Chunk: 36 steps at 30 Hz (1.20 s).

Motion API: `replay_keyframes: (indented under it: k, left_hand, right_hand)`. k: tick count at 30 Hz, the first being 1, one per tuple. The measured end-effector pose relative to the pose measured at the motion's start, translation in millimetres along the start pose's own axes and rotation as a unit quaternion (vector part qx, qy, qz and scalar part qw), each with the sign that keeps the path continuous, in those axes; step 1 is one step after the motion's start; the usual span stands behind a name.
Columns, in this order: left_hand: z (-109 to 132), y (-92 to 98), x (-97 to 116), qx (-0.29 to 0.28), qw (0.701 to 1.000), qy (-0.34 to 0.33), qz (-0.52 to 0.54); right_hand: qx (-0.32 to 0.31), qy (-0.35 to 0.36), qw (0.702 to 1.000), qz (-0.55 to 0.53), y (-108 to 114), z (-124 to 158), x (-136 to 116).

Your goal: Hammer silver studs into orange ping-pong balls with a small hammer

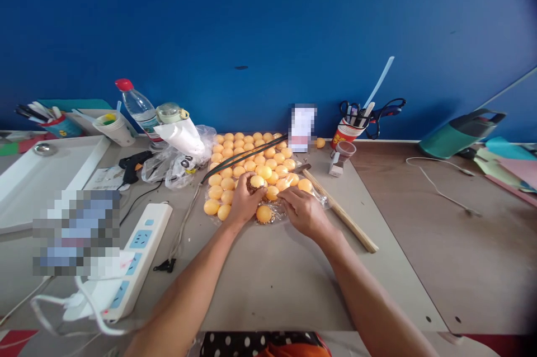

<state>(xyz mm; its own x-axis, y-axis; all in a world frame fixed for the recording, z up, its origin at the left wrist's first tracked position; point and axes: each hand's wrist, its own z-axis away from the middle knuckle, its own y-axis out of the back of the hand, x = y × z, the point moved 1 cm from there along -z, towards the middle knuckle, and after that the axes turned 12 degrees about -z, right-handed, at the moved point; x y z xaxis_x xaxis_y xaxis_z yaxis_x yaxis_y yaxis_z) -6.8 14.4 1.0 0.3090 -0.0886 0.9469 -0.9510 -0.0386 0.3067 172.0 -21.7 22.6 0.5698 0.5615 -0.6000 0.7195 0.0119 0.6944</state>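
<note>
A flat panel of several orange ping-pong balls (247, 161) stuck together lies on the desk on clear plastic film (274, 217). My left hand (243, 200) is closed round one orange ball (257, 181) at the panel's near edge. My right hand (304, 211) rests beside it, fingers pressed down on the film and the near balls. One ball (264, 214) sits between my hands. A dark strap (243, 156) crosses the panel.
A wooden stick (342, 214) lies right of my right hand. A power strip (140, 259), glue gun (132, 164), plastic bags (176, 164) and water bottle (140, 108) stand left. A cup of scissors (348, 130) and green container (453, 136) are at the back right.
</note>
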Motion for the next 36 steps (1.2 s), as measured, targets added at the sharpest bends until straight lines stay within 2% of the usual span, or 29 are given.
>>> replay_keyframes:
  k: [3, 8, 14, 21, 29, 36]
  left_hand:
    - [-0.1, -1.0, -0.8, -0.003, 1.0, 0.009, 0.023]
    - [-0.4, -2.0, -2.1, -0.007, 0.999, -0.011, 0.049]
    - [-2.3, -3.8, -9.4, -0.011, 0.998, -0.013, 0.06]
    - [-0.5, -4.1, -8.5, -0.011, 0.999, -0.023, 0.022]
    - [2.1, -2.4, 0.2, -0.015, 0.999, -0.033, 0.002]
    - [2.3, -3.0, 1.0, -0.007, 0.999, -0.043, -0.023]
  right_hand:
    - [-0.03, -0.027, 0.999, -0.02, 2.4, 0.5, -6.3]
    - [-0.155, -0.068, 0.985, -0.011, 1.8, -0.6, -20.5]
    - [-0.211, -0.174, 0.959, 0.07, -2.3, -3.0, -20.3]
    - [-0.177, -0.164, 0.966, 0.096, -17.3, -3.3, -16.0]
    - [-0.087, -0.136, 0.986, 0.045, -21.1, -0.6, -11.5]
    - [-0.091, -0.146, 0.984, 0.045, -29.0, -0.4, -8.5]
